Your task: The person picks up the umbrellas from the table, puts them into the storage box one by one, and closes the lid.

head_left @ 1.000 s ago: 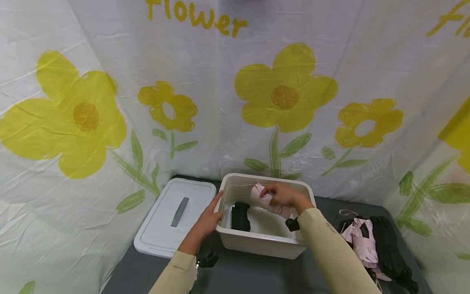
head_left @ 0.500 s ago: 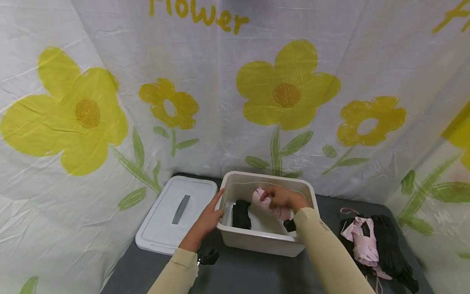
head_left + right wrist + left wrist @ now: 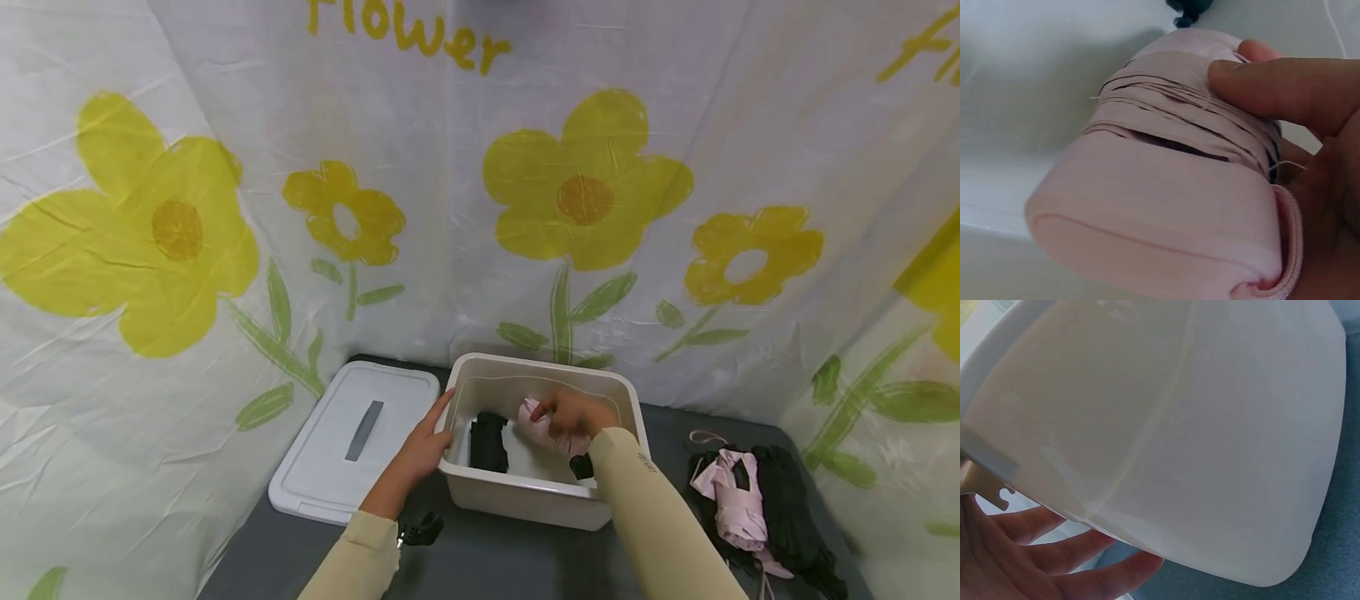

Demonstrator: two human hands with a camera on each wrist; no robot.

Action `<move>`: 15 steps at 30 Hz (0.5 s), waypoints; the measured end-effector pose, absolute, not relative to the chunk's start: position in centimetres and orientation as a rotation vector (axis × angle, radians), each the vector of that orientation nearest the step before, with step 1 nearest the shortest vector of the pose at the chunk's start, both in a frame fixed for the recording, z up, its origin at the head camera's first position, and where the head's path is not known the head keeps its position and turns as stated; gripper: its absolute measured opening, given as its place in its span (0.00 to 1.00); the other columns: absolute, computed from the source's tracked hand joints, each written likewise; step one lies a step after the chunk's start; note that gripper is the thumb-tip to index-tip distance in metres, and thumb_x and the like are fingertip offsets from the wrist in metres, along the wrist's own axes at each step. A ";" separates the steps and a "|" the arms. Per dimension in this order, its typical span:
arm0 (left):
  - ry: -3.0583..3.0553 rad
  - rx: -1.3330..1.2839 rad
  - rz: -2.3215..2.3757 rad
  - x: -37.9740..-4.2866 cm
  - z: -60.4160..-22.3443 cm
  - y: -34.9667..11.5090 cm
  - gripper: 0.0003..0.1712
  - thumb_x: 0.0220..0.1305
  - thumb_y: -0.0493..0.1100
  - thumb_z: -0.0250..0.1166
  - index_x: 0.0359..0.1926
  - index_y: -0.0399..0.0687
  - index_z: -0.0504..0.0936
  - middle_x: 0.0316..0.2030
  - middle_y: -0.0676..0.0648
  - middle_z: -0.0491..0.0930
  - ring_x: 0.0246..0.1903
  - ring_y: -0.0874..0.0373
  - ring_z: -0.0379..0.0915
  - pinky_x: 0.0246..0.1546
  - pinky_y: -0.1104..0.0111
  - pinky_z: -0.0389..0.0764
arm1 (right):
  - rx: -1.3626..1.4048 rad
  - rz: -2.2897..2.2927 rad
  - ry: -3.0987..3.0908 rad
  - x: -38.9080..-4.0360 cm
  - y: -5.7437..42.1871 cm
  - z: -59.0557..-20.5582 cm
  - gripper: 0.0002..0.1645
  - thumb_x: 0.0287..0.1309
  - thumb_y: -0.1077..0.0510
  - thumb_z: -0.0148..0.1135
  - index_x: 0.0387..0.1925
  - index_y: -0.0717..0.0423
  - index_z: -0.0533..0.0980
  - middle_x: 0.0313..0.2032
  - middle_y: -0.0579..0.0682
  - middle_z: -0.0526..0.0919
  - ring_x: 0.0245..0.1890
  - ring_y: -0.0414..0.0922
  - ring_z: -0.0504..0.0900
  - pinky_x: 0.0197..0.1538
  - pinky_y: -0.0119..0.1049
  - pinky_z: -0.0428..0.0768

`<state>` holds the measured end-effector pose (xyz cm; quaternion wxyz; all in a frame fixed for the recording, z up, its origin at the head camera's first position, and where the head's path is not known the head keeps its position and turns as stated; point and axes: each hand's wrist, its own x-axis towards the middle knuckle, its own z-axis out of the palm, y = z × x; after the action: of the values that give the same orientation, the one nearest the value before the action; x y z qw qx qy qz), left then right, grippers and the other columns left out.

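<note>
Inside a white storage bin [image 3: 525, 504], my right hand [image 3: 573, 414] grips a folded pink umbrella [image 3: 531, 421]. The right wrist view shows the thumb pressing on the wrapped fabric of the pink umbrella [image 3: 1147, 181], its smooth end and looped strap nearest the camera. Part of the umbrella is hidden under the hand in the head view. A short folded black umbrella [image 3: 489, 442] lies on the bin's left side. My left hand [image 3: 423, 446] holds the bin's left rim; in the left wrist view its fingers [image 3: 1104, 575] lie against the bin wall [image 3: 1222, 456].
A white lid [image 3: 337, 475] with a grey handle lies left of the bin on the dark grey table [image 3: 517, 558]. To the right, another pink umbrella [image 3: 741, 504] and a black umbrella [image 3: 795, 517] lie in a pile. A flower-printed curtain [image 3: 450, 292] stands behind.
My right hand has lowered the pink umbrella further into the bin and moved slightly left. The left hand stays at the bin's rim.
</note>
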<state>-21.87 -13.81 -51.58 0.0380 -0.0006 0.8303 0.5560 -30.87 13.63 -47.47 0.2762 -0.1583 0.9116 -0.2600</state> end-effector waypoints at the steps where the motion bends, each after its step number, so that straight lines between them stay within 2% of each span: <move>1: 2.544 -0.004 1.709 -21.8 -51.6 -13.8 0.44 0.57 0.33 0.48 0.75 0.67 0.55 0.72 0.40 0.58 0.64 0.42 0.62 0.59 0.43 0.66 | -0.422 -0.682 2.451 -30.8 13.6 -47.6 0.26 0.46 0.71 0.59 0.49 0.52 0.82 0.49 0.52 0.79 0.36 0.45 0.70 0.31 0.32 0.69; 5: 2.535 0.017 1.725 -21.6 -51.6 -13.7 0.44 0.58 0.34 0.49 0.75 0.67 0.55 0.73 0.40 0.58 0.64 0.43 0.61 0.59 0.43 0.66 | -0.438 -0.617 2.474 -31.0 13.3 -48.0 0.28 0.44 0.71 0.59 0.50 0.54 0.82 0.42 0.51 0.80 0.29 0.43 0.67 0.27 0.31 0.65; 8: 2.516 0.003 1.727 -21.5 -51.4 -13.7 0.44 0.58 0.34 0.48 0.75 0.68 0.54 0.73 0.41 0.57 0.66 0.43 0.60 0.61 0.42 0.64 | -0.497 -0.559 2.496 -31.1 13.0 -48.2 0.28 0.43 0.71 0.60 0.50 0.56 0.82 0.39 0.51 0.81 0.29 0.42 0.67 0.29 0.31 0.65; 11: 2.488 -0.027 1.740 -21.4 -51.2 -13.8 0.44 0.58 0.34 0.48 0.75 0.69 0.54 0.74 0.43 0.56 0.67 0.43 0.58 0.62 0.42 0.62 | -0.541 -0.508 2.497 -31.1 12.4 -48.1 0.27 0.45 0.69 0.60 0.51 0.55 0.81 0.42 0.51 0.82 0.33 0.42 0.69 0.35 0.32 0.69; 15: 2.481 -0.039 1.746 -21.4 -51.1 -13.9 0.44 0.59 0.35 0.47 0.74 0.71 0.53 0.74 0.43 0.55 0.68 0.43 0.58 0.62 0.41 0.62 | -0.448 -0.664 2.379 -30.9 11.3 -47.8 0.28 0.52 0.67 0.57 0.57 0.56 0.77 0.49 0.56 0.79 0.38 0.45 0.76 0.40 0.39 0.80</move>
<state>-21.39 -13.93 -51.12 0.0536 -0.0128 0.8166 0.5746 -30.94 11.31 -47.85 0.3107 -0.1697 0.9008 -0.2513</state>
